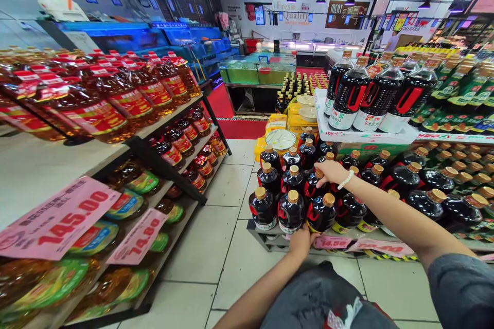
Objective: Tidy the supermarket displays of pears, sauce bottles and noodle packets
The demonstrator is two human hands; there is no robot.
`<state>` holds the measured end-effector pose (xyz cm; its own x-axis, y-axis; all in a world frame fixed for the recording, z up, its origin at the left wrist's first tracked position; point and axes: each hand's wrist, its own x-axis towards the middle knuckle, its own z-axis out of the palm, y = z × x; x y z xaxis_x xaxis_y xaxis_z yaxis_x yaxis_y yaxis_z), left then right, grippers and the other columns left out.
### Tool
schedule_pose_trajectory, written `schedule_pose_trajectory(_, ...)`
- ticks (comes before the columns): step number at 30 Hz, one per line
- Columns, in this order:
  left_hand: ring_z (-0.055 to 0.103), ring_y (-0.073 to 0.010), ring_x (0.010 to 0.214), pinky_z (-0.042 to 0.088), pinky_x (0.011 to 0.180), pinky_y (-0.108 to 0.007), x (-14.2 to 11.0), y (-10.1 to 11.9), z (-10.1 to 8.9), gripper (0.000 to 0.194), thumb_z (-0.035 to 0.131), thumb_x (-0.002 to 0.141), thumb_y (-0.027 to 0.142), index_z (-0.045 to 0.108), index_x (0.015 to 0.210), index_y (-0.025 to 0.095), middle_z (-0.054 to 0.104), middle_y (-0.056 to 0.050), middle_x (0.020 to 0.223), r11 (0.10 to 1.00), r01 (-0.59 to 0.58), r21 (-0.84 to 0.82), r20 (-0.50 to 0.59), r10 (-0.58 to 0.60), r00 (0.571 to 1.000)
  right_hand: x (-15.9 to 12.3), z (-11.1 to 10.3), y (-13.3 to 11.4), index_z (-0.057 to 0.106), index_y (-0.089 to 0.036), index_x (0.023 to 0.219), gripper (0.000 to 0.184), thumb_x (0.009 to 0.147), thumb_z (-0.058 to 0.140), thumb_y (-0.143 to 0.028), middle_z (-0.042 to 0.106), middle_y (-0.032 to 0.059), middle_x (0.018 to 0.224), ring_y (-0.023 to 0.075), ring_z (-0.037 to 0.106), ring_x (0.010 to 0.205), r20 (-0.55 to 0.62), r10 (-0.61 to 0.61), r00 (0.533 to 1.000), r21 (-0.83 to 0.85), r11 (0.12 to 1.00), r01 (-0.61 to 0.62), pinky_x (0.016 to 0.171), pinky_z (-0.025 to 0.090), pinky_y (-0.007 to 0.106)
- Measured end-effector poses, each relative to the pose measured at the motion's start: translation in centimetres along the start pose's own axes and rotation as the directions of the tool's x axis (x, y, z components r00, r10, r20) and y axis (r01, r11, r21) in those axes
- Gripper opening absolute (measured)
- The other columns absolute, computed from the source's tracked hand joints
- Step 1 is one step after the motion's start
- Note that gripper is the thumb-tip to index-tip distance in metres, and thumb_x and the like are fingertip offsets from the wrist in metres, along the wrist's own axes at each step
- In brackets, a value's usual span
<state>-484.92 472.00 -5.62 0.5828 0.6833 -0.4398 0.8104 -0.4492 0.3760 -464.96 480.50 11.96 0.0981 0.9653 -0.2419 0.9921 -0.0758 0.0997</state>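
Dark grey cloth worn by the person [309,298] lies closest, facing a low grey display shelf [265,244] and, at left, a long black-framed rack with a pale board top [27,169]. Near the shelf's front left corner stand glossy dark plastic bottles with gold caps; the third along the front edge, a black bottle with a red handle [322,214], looks full, so probably heavy, smooth and slippery, best taken by handle or neck with its base supported. Other bottles crowd its sides and back; a white-topped stack [368,135] rises behind to the right, and pink price cards [382,247] line the front edge. Of the hands, the left hand [302,240] bends part-closed at that bottle's foot; the right hand [331,172] curls over a gold-capped second-row bottle [312,186]. Whether either grips, I cannot tell.
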Motion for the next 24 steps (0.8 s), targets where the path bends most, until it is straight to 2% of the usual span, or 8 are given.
schedule_pose_trajectory(4, 0.071, -0.0232, 0.107, 0.054, 0.089, -0.029, -2.0, -2.8, -3.3, 0.027, 0.060, 0.097, 0.036, 0.065, 0.119, 0.023, 0.075, -0.009, 0.112, 0.962, -0.252, -0.107, 0.034, 0.257, 0.966, -5.4, 0.9, -1.0, 0.056, -0.020, 0.133, 0.049, 0.090, 0.071, -0.039, 0.071, 0.0165, 0.116, 0.0326, 0.069, 0.107, -0.219, 0.060, 0.974, 0.066, 0.997, -0.047, 0.089, 0.054, 0.043)
schedule_pose_trajectory(7, 0.068, -0.0144, 0.109, 0.051, 0.095, -0.023, -4.1, -6.5, -7.4, 0.023, 0.046, 0.103, 0.030, 0.064, 0.117, 0.027, 0.073, -0.002, 0.117, 0.898, -0.391, -0.203, -0.140, 0.369, 0.919, -10.8, 5.3, -3.2, 0.049, -0.023, 0.137, 0.040, 0.099, 0.052, -0.036, 0.068, 0.0145, 0.118, 0.0278, 0.068, 0.104, -0.725, 0.301, 0.620, 0.383, 0.924, -0.001, 0.091, 0.055, 0.045)
schedule_pose_trajectory(9, 0.069, -0.0156, 0.102, 0.053, 0.092, -0.027, -5.0, -8.5, -10.2, 0.027, 0.040, 0.105, 0.029, 0.064, 0.113, 0.022, 0.073, -0.006, 0.111, 0.825, -0.487, -0.285, -0.545, 0.279, 0.791, -13.1, 9.6, -5.2, 0.039, -0.026, 0.141, 0.044, 0.099, 0.049, -0.031, 0.064, 0.0138, 0.120, 0.0287, 0.066, 0.109, -0.867, 0.358, 0.346, 0.406, 0.911, 0.075, 0.096, 0.054, 0.051)
schedule_pose_trajectory(10, 0.069, -0.0164, 0.099, 0.055, 0.091, -0.030, -5.1, -9.1, -11.5, 0.027, 0.039, 0.105, 0.029, 0.063, 0.112, 0.020, 0.073, -0.007, 0.109, 0.810, -0.514, -0.282, -0.688, 0.202, 0.697, -13.7, 11.9, -6.3, 0.036, -0.027, 0.143, 0.051, 0.096, 0.054, -0.032, 0.061, 0.0139, 0.124, 0.0306, 0.063, 0.115, -0.890, 0.322, 0.324, 0.363, 0.929, 0.074, 0.099, 0.052, 0.054)
schedule_pose_trajectory(13, 0.066, -0.0206, 0.107, 0.054, 0.095, -0.037, -4.5, -8.6, -14.3, 0.022, 0.048, 0.102, 0.033, 0.063, 0.113, 0.020, 0.070, -0.010, 0.112, 0.824, -0.559, -0.097, -0.764, 0.298, 0.572, -13.6, 17.9, -8.9, 0.016, -0.023, 0.153, 0.084, 0.089, 0.068, -0.040, 0.036, 0.0244, 0.152, 0.0399, 0.041, 0.141, -0.843, 0.318, 0.433, 0.328, 0.943, -0.054, 0.107, 0.045, 0.062)
schedule_pose_trajectory(17, 0.064, -0.0263, 0.113, 0.054, 0.096, -0.039, -2.7, -5.4, -15.5, 0.041, 0.069, 0.091, 0.037, 0.057, 0.126, 0.019, 0.069, -0.011, 0.119, 0.884, -0.449, 0.128, -0.507, 0.447, 0.737, -11.8, 22.8, -9.2, -0.007, -0.024, 0.154, 0.102, 0.089, 0.069, -0.045, 0.003, 0.0303, 0.164, 0.0439, 0.021, 0.152, -0.750, 0.247, 0.613, 0.211, 0.969, -0.131, 0.108, 0.041, 0.064)
schedule_pose_trajectory(20, 0.066, -0.0259, 0.105, 0.056, 0.089, -0.038, -2.0, -4.2, -15.3, 0.038, 0.069, 0.092, 0.028, 0.055, 0.126, 0.018, 0.070, -0.010, 0.111, 0.898, -0.410, 0.162, -0.415, 0.439, 0.797, -10.5, 24.4, -7.8, -0.007, -0.022, 0.156, 0.106, 0.088, 0.071, -0.044, -0.005, 0.0305, 0.165, 0.0437, 0.015, 0.153, -0.804, 0.155, 0.575, 0.162, 0.986, -0.039, 0.106, 0.043, 0.063)
schedule_pose_trajectory(24, 0.067, -0.0267, 0.108, 0.056, 0.090, -0.040, -1.8, -5.1, -15.2, 0.040, 0.065, 0.093, 0.025, 0.053, 0.131, 0.018, 0.070, -0.013, 0.116, 0.864, -0.478, 0.158, -0.437, 0.495, 0.751, -9.6, 25.0, -6.9, -0.002, -0.021, 0.158, 0.108, 0.085, 0.076, -0.041, -0.006, 0.0292, 0.166, 0.0432, 0.013, 0.154, -0.872, 0.089, 0.481, 0.128, 0.991, 0.049, 0.104, 0.045, 0.063)
